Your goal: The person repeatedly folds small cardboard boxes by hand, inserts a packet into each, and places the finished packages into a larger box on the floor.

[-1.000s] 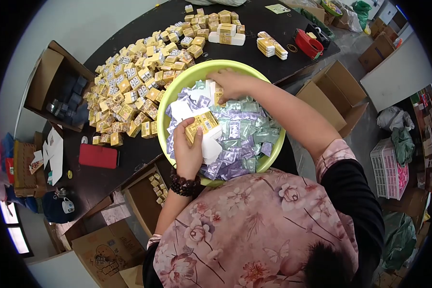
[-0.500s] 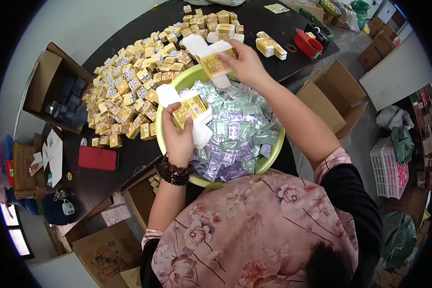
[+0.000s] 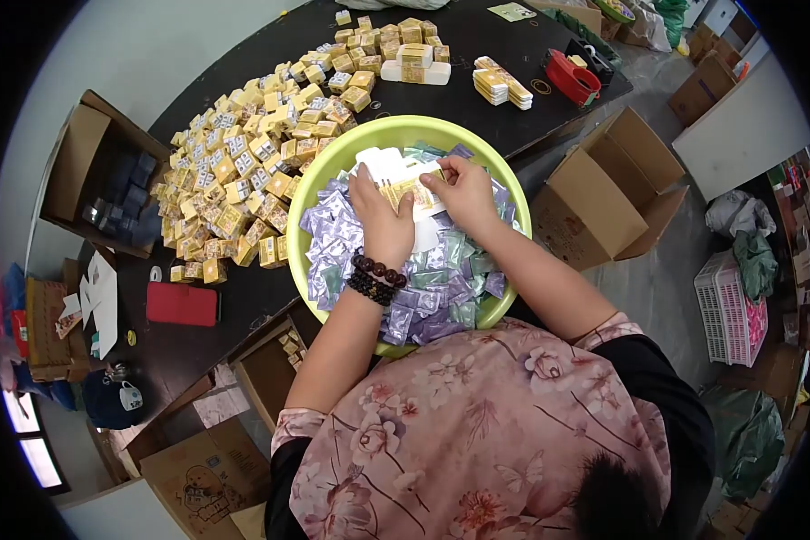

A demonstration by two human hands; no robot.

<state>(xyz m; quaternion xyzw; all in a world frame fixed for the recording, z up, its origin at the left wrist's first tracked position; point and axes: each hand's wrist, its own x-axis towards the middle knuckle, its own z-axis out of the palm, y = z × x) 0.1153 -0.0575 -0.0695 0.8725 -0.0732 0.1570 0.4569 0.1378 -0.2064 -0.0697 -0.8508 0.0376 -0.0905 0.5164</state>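
A yellow-and-white small carton (image 3: 409,191), its white flaps spread, is between my hands above the sachets. Fingers of my left hand (image 3: 383,220) close around its left side, with dark bead bracelets on that wrist. At the right end, my right hand (image 3: 466,193) pinches the carton between thumb and fingers. Whether a second carton lies against the first cannot be made out. Below them, purple and green sachets (image 3: 335,236) fill a lime-green basin (image 3: 405,124) in front of my body.
Many small yellow boxes (image 3: 234,171) are heaped left of the basin. Flat carton stacks (image 3: 502,83) and a red tape dispenser (image 3: 571,79) lie at the far right of the black table (image 3: 270,45). A red phone case (image 3: 183,303) lies left. An open cardboard box (image 3: 594,198) stands right.
Half a second ago each hand held a carton, apart from each other. My hands have come together over the basin, the right one moving down and the left one shifting right.
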